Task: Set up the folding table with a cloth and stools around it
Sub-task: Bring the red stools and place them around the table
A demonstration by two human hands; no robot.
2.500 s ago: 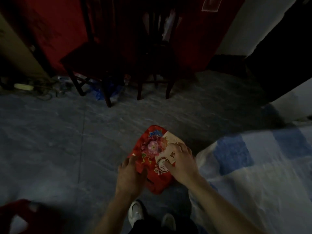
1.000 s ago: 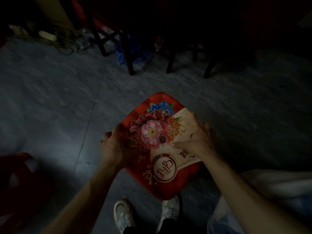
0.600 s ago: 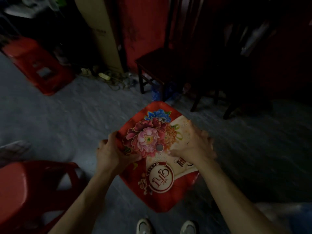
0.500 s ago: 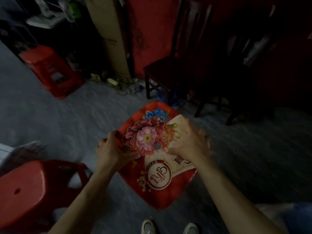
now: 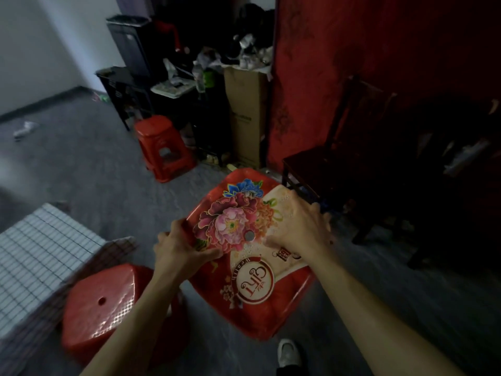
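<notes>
Head cam is pretty dark, but the grey floor (image 5: 81, 180) fills most of it, with a big red wall panel (image 5: 325, 63) at the back right. On the left sits the table (image 5: 40, 253), already under a checked cloth. A dark wooden chair (image 5: 325, 164) stands against the red panel, and a tall cardboard box (image 5: 244, 115) is just left of that panel, with a pile of clutter behind it.

The main thing is the floral stool (image 5: 254, 291), a red plastic one with peonies and a round emblem on the seat. It's right in front of the person, seat tilted toward the camera; legs are hidden, so no idea if it touches the floor. A plain red stool (image 5: 100, 302) sits just beside the table's corner at lower left, and another red stool (image 5: 162, 147) stands well apart, near the clutter.

The left hand (image 5: 181, 253) has its grip on the seat's left edge, thumb on top. The right hand (image 5: 301, 226) grips the far right edge, fingers curled over it. One white shoe (image 5: 288, 354) peeks out below the seat.
</notes>
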